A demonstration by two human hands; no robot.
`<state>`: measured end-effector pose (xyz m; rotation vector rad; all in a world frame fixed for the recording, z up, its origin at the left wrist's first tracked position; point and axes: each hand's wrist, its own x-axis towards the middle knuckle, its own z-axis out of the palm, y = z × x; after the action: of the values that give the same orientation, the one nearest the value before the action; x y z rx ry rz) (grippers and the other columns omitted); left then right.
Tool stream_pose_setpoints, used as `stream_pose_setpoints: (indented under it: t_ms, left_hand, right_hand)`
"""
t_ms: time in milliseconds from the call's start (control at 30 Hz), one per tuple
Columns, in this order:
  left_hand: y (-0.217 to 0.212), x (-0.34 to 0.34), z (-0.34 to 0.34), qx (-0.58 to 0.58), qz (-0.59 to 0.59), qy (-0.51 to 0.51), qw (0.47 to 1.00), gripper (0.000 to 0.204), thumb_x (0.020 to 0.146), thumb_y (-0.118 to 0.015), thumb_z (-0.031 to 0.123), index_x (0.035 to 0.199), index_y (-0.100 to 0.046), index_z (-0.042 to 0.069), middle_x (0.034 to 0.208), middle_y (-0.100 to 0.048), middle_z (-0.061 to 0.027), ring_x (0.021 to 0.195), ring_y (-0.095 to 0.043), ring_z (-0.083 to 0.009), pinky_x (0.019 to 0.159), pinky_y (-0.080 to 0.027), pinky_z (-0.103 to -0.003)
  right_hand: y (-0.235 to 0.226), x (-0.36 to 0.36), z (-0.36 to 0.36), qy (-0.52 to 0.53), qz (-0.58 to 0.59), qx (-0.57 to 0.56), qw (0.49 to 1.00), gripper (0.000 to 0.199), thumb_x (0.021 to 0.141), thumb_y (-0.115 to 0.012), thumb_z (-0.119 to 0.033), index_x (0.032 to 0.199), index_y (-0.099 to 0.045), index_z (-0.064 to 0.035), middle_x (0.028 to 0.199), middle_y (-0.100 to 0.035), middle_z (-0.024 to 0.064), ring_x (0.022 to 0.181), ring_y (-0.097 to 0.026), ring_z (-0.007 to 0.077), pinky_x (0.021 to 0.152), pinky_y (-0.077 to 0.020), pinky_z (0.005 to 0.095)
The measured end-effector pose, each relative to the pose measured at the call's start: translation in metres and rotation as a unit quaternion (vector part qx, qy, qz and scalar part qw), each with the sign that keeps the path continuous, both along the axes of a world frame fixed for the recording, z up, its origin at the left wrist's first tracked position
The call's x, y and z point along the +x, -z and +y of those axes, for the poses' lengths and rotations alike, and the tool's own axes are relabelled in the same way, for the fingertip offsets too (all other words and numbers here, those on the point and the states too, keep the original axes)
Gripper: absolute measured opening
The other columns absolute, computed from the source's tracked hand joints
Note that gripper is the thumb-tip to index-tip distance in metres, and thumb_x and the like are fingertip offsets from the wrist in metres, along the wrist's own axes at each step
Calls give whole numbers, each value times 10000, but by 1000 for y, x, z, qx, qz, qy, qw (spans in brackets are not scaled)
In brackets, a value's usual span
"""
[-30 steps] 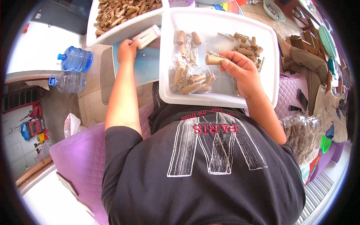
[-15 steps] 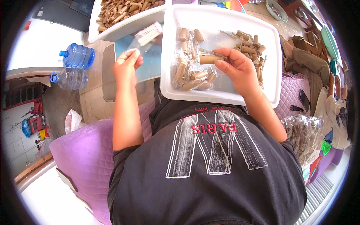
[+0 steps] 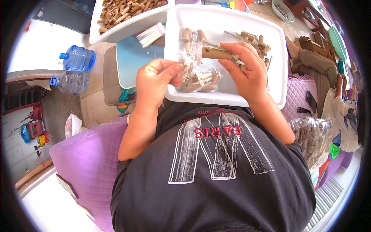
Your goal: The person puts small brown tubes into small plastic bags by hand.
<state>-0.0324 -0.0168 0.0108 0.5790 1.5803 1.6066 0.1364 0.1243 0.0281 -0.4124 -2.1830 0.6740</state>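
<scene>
My right hand [image 3: 247,71] grips a brown cardboard tube [image 3: 215,53] over a white tray [image 3: 278,62] on my lap. My left hand [image 3: 154,81] hovers at the tray's near left edge with fingertips pinched together; whether anything is pinched in them is too small to tell. A clear plastic bag [image 3: 195,73] with several brown tubes lies in the tray between the two hands. More loose tubes [image 3: 253,38] lie at the tray's far right.
A second white tray [image 3: 127,27] heaped with brown tubes sits at far left, with a small white box [image 3: 150,34] beside it. Two water bottles [image 3: 75,69] stand on the floor at left. A purple cushion [image 3: 83,158] lies left; another person [image 3: 344,112] sits at right beside bagged tubes [image 3: 313,135].
My left hand drew back from the white box toward me and now sits at the tray's near left edge. The right hand lifted the tube slightly, and the view moved closer.
</scene>
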Motion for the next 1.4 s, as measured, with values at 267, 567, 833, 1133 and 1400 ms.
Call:
stream_pose_setpoints:
  t_ms: [267,567,833,1133,1400]
  left_hand:
    - [3,3,2,4,1,21,1000,215,751,-713,164,818,-636,-25,670,-624,-63,572,-571,-103,520,-460,-217]
    - [6,11,4,27,6,10,1000,187,765,-695,112,863,-630,-33,733,-637,-72,591,-589,-111,553,-480,-225]
    - [2,6,13,17,-108,174,979,323,749,-702,87,1019,-572,-33,935,-623,-88,814,-588,-120,731,-466,-220]
    - [14,16,21,57,-182,126,973,242,774,-664,77,973,-545,10,917,-628,-106,812,-628,-172,754,-526,-286]
    - [11,21,17,57,-180,93,978,271,748,-684,38,969,-533,-5,902,-609,-111,801,-615,-168,750,-513,-270]
  right_hand:
    - [1,4,-3,-14,58,-45,997,328,665,-693,-19,983,-613,-25,835,-590,102,788,-568,245,705,-449,302]
    - [0,3,-5,-30,-32,-47,998,313,672,-682,-26,979,-615,-28,847,-600,95,821,-559,249,722,-438,319]
    - [8,6,1,-89,-56,-108,989,307,677,-672,-11,979,-623,-40,858,-603,93,849,-563,245,757,-444,311]
    - [14,8,-6,-71,-1,-215,974,185,762,-628,-18,947,-630,-22,845,-597,81,821,-573,175,743,-440,257]
    - [18,15,-1,19,-5,-202,979,67,799,-601,-22,864,-617,-16,746,-585,34,715,-534,111,666,-429,226]
